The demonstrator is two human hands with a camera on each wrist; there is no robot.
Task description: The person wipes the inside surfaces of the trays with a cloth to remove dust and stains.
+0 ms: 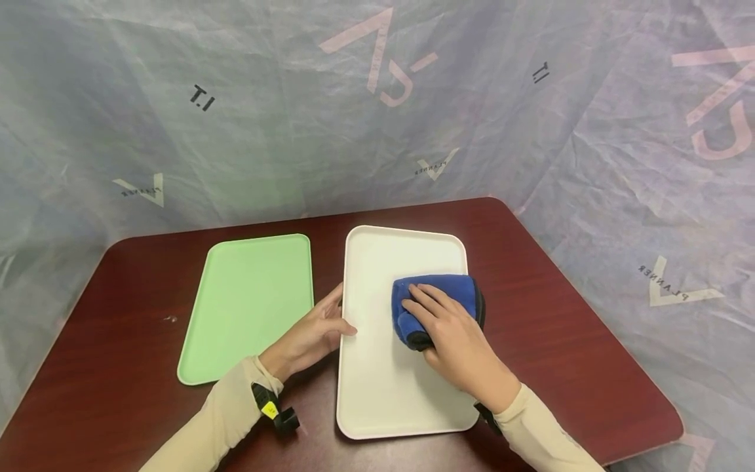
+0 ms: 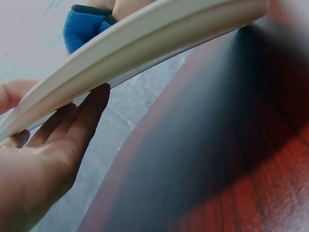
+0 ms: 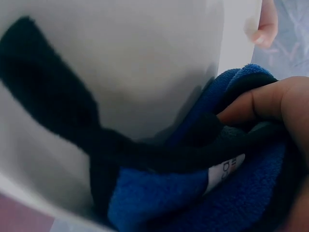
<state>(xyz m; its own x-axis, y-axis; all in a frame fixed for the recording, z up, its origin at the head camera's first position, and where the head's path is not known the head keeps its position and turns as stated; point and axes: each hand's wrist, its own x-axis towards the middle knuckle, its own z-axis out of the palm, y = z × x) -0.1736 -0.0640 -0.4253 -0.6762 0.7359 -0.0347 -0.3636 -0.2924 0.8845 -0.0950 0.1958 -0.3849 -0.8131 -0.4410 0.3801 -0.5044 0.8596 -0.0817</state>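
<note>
A white tray (image 1: 377,393) is tilted up off the table at its left edge. My left hand (image 1: 312,337) holds that edge, thumb on the upper face and fingers underneath, as the left wrist view shows. On the tray's right half lies a folded blue cloth (image 1: 460,292) with black edging. My right hand (image 1: 457,341) grips the cloth against the tray, fingers spread over its top. In the right wrist view the thumb (image 3: 256,104) is tucked into the cloth's folds, beside a small white label (image 3: 224,171).
A light green tray (image 1: 253,301) lies left of the white one on the dark red wooden table (image 1: 548,341). Grey printed sheeting (image 1: 265,118) hangs behind the table and along its right side. Both wrists carry black straps.
</note>
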